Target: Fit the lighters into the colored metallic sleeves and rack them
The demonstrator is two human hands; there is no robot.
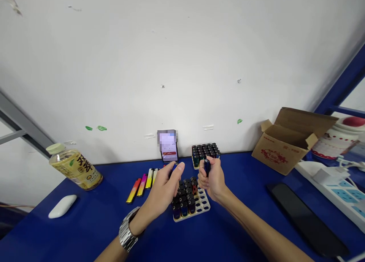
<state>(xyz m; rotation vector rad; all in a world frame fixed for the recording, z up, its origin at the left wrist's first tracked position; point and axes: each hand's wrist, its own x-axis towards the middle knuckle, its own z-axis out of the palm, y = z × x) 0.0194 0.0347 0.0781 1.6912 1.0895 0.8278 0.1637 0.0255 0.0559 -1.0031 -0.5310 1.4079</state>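
My left hand (167, 186), with a metal-band watch (128, 230) on its wrist, is closed around a dark blue lighter (176, 164), of which only the end shows. My right hand (213, 177) grips another dark blue lighter (207, 165) upright in its fist. Below and between both hands sits a white tray (205, 203) with oval holes. Dark lighters (184, 207) stand in rows on its left side, while holes on its right side show bare. One reddish lighter (194, 189) stands among them. Left of my left hand lie several bright red, pink and yellow lighters (134, 190).
A second full tray of dark lighters (205, 150) stands by the wall. Near it leans a lit phone (168, 146). A drink bottle (75, 167) and white case (62, 206) are left; an open cardboard box (281, 148), black phone (306, 216) and power strip (339, 190) are right.
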